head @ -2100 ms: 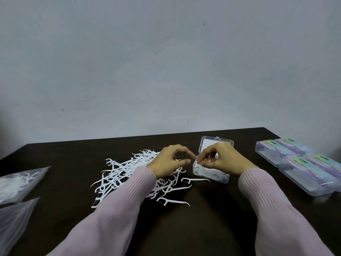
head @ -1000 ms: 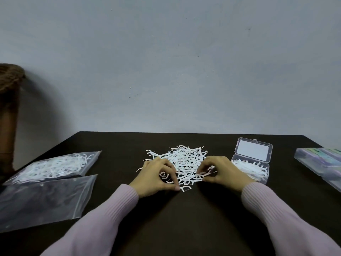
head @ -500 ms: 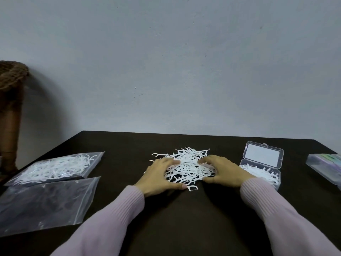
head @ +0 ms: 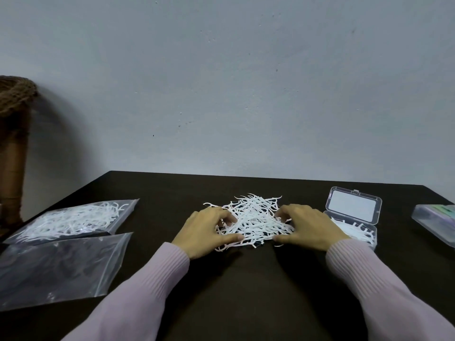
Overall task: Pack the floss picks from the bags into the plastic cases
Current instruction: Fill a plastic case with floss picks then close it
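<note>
Bare table (head: 246, 291) near sleeves

Closed case (head: 437, 223) cut off by right edge; lower bag (head: 59, 269) by left edge; its contents indiscernible.

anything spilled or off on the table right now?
Nothing damaged. The floss picks lie in a loose tangled heap on the bare table, between the left hand and right hand, beside the open case; this looks deliberate.
</note>
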Tool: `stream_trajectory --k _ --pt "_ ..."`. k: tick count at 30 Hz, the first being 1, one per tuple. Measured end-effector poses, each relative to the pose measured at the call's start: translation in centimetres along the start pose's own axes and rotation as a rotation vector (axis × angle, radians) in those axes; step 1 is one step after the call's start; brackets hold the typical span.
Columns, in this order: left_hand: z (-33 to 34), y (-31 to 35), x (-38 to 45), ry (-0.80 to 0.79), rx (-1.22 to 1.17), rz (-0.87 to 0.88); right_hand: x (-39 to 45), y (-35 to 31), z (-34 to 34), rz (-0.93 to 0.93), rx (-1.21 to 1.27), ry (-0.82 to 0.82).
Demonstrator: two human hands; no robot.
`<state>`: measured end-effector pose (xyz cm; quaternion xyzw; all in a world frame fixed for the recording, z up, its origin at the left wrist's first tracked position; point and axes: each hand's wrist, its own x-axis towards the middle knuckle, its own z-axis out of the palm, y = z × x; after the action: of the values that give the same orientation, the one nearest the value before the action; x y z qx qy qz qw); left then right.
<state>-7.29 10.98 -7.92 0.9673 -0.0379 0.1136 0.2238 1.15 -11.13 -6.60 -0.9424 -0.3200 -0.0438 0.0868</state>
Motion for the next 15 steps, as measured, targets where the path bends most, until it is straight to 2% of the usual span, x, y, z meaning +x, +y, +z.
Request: stream_trajectory --k 4,8,15 --pt "0.1 0.2 -0.1 0.042 0.062 -0.014 0.1 0.4 0.2 -0.004 0.192 0.006" --pt "0.2 0.4 0.0 0.120 0.080 -0.061 0.0 0.3 0.0 0.006 0.179 0.039" --pt "1.3 0.9 0.3 0.116 0.092 -0.096 -0.4 -0.2 -0.4 0.035 0.141 0.113"
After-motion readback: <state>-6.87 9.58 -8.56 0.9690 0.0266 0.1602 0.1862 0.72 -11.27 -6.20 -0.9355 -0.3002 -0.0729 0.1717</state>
